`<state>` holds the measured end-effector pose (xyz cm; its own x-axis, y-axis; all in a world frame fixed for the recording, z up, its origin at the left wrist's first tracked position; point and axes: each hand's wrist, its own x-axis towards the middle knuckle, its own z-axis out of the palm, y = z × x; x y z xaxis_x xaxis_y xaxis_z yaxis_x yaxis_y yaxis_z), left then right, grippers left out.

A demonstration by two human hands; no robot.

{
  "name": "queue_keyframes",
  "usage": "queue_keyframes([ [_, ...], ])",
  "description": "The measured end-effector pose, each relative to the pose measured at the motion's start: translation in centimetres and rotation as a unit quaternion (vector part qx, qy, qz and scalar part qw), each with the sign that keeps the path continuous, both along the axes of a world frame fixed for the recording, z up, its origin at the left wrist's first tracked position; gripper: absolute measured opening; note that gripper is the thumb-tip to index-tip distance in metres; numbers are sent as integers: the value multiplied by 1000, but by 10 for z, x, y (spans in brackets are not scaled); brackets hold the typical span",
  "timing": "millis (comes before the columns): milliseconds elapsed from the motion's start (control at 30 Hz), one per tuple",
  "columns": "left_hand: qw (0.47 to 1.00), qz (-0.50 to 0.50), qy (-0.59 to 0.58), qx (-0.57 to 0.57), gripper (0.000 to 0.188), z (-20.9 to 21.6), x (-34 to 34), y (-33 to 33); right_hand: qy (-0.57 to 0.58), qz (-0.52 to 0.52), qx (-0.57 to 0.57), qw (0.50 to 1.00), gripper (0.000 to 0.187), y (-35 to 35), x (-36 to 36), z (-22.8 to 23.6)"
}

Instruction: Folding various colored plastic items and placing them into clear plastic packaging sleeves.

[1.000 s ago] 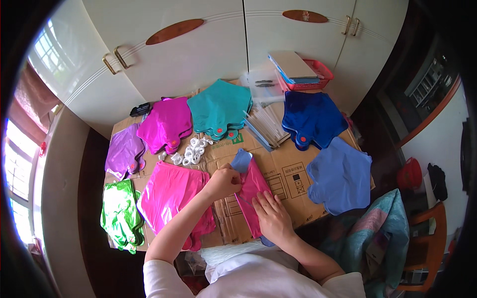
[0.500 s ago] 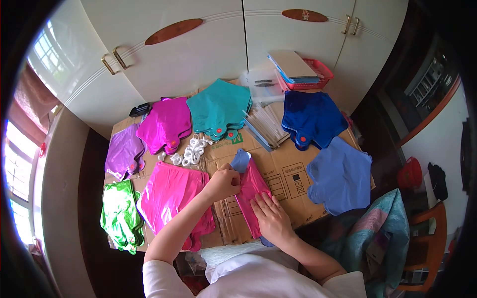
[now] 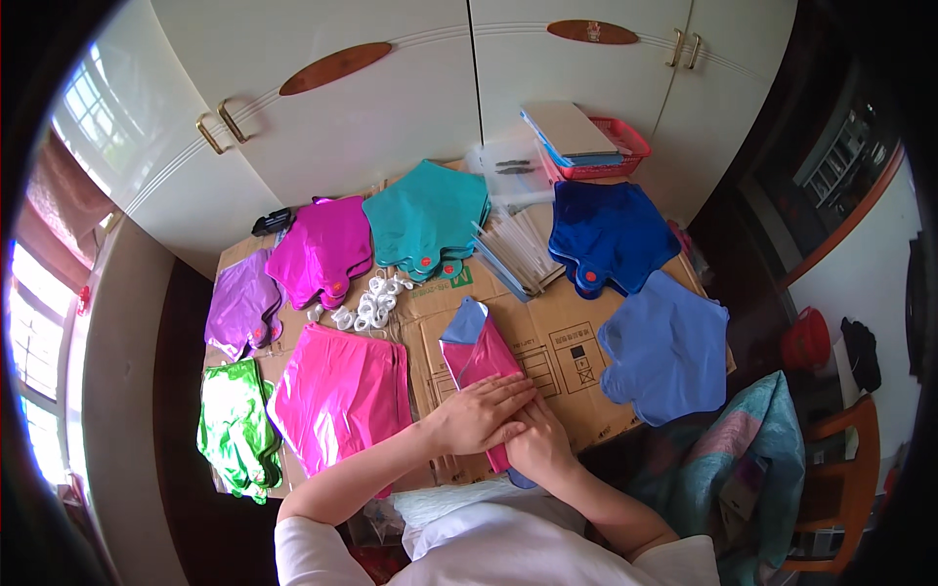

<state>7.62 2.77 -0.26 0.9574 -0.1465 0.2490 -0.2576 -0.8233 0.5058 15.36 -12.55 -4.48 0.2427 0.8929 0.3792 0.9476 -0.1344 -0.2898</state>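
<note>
A flat foil balloon (image 3: 471, 359), folded into a long narrow strip, lies before me, pink with a light blue end (image 3: 465, 320) showing at the top. My left hand (image 3: 477, 415) presses on it with fingers stretched out, lying partly over my right hand (image 3: 537, 444). The right hand rests flat on the lower part of the strip, its fingertips partly covered by the left. Left of the strip sits a stack of flat pink foil balloons (image 3: 342, 391). Light blue foil balloons (image 3: 669, 347) lie to the right.
Cardboard (image 3: 576, 410) covers the table. Along it lie green (image 3: 234, 420), lilac (image 3: 242, 303), magenta (image 3: 320, 249), teal (image 3: 425, 215) and dark blue (image 3: 611, 230) foil balloon stacks. Small white ribbon rolls (image 3: 371, 305), thin clear packets (image 3: 518, 249) and a red basket (image 3: 625, 142) stand farther back.
My left hand has moved down from the strip's upper left edge, opened flat and come to lie over my right hand. The strip's top now lies flatter.
</note>
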Motion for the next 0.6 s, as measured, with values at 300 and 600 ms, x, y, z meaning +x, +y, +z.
queue_keyframes([
  [300,985,110,-4,134,45,-7,16,25,10,16,-5,1000,35,2,2,15],
  [600,952,199,2,232,60,-9,31,38,25,23,-24,999,40,1,2,15],
])
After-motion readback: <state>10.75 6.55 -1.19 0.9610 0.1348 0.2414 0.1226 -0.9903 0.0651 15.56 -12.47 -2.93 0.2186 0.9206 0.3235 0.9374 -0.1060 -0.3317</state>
